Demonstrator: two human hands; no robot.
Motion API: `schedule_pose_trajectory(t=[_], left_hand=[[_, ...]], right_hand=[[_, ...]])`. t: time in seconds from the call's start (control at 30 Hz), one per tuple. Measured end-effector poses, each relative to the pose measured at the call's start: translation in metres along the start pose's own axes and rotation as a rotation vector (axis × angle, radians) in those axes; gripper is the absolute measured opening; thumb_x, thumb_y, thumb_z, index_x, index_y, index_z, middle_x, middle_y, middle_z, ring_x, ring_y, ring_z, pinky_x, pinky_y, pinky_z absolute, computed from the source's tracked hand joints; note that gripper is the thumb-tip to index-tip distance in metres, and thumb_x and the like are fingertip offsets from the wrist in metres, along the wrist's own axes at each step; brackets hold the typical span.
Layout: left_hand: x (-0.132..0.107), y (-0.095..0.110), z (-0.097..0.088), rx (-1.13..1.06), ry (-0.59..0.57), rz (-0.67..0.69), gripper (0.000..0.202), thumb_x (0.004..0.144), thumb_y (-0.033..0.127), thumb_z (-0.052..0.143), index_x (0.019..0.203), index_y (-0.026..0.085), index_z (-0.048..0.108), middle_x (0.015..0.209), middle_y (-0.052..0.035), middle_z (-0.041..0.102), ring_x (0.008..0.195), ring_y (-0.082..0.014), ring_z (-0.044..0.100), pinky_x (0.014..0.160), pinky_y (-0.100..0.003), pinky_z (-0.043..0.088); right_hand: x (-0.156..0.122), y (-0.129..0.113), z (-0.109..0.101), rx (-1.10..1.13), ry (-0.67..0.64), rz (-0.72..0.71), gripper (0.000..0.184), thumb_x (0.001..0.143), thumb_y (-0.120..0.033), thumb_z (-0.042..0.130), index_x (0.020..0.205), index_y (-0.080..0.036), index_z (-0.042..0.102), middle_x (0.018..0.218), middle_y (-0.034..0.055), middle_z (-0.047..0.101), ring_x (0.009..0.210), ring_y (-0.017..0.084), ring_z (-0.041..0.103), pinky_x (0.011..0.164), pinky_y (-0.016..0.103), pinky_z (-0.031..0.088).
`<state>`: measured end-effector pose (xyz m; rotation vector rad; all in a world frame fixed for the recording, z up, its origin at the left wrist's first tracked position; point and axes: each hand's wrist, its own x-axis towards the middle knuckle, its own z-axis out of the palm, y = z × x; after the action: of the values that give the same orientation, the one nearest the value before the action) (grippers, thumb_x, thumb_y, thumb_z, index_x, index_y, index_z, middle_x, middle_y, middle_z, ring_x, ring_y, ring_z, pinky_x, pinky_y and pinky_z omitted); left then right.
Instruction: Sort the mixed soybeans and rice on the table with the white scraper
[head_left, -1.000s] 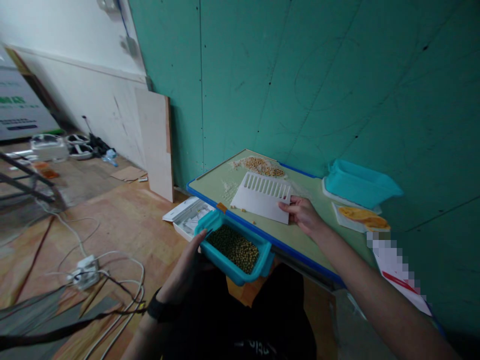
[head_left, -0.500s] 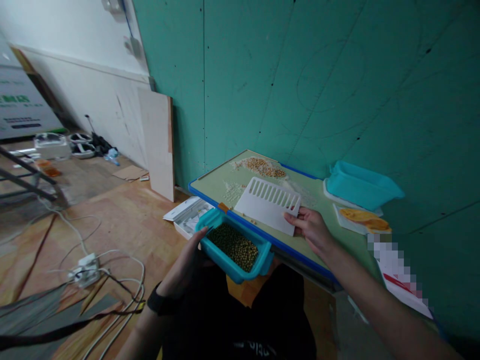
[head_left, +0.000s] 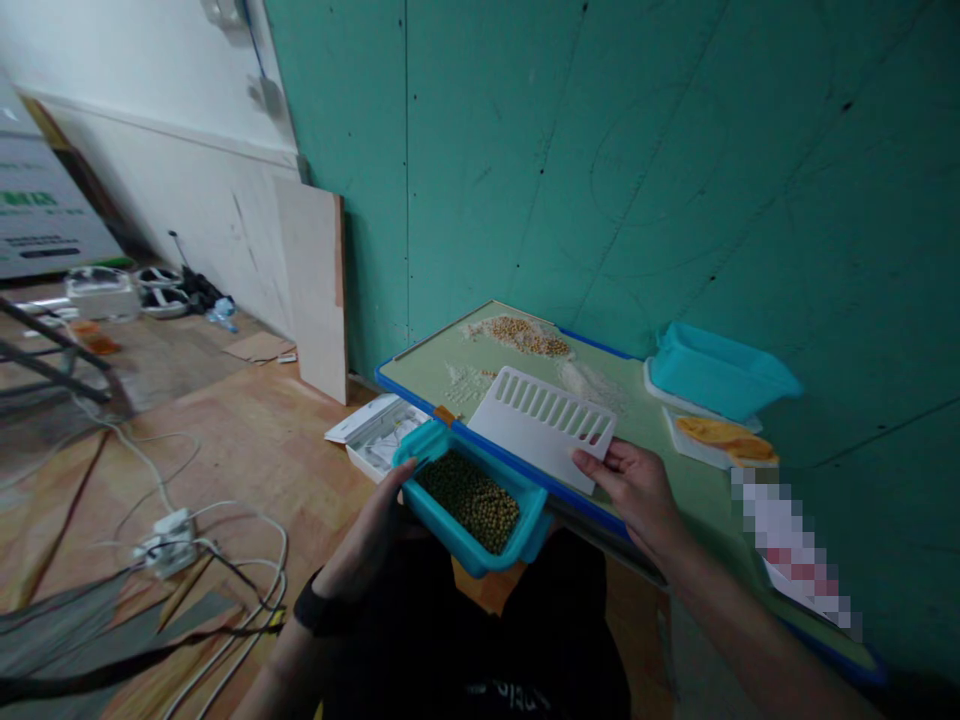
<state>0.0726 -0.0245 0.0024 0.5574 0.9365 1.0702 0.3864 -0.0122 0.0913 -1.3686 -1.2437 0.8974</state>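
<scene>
My left hand [head_left: 375, 530] grips the near left side of a teal tub [head_left: 525, 512] filled with green beans [head_left: 469, 497], held just below the table's blue front edge [head_left: 525, 470]. My right hand [head_left: 637, 490] is closed on the right end of a white slotted scraper [head_left: 541, 424], which lies flat on the green tabletop with its near edge at the table edge above the tub. A heap of yellow beans [head_left: 529, 337] and patches of white grains [head_left: 465, 380] lie farther back on the table.
A second teal tub [head_left: 716, 372] stands at the table's right, with a white tray of orange pieces [head_left: 724, 435] beside it. An open white box [head_left: 375, 432] lies on the wooden floor left of the table. Cables and a power strip [head_left: 169, 545] cross the floor. A teal wall backs the table.
My right hand has dragged the white scraper toward me, from mid-table to the front edge. The tub in my left hand has stayed nearly in place.
</scene>
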Motion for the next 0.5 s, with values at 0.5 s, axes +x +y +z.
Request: schedule_pose_trajectory(t=[0.5], left_hand=[[0.0, 0.015, -0.01, 0.063, 0.133, 0.022, 0.079, 0.092, 0.063, 0.074, 0.159, 0.023, 0.06, 0.134, -0.0143, 0.083, 0.119, -0.0434, 0.079, 0.08, -0.049, 0.071]], right_hand=[[0.026, -0.009, 0.024, 0.032, -0.031, -0.036, 0.049, 0.061, -0.06, 0.098, 0.086, -0.019, 0.086, 0.09, 0.0118, 0.086, 0.084, 0.033, 0.081, 0.078, 0.042, 0.065]])
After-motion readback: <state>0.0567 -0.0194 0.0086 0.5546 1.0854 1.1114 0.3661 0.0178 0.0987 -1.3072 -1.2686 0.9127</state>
